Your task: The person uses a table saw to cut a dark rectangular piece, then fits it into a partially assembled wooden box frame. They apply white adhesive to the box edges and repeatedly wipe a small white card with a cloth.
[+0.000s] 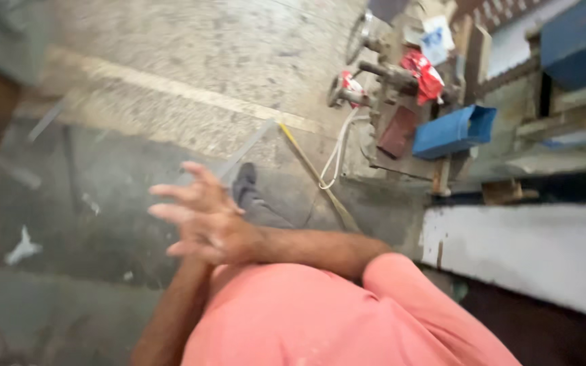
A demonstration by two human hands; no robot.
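Fingers (174, 203) of right hand (205, 224) spread, holding nothing, palm pressed over mostly hidden left hand (194, 261).

speckled concrete floor (191, 47) with a pale stripe across it, blue open box (452, 131) on a cluttered stand, red crumpled wrapper (425, 74) up by some metal fittings, white cord (339, 152) dangling down, long yellowish stick (317, 177) lying slanted, white slab-like worktop (530, 251) at right

I am looking down into a workshop: a stained, gritty concrete floor (191, 61) spreads below. Just beyond it stands a grimy metal machine (391, 74) with valves, a blue bin (452, 132) beside it and a white hose (337, 152) hanging from it.
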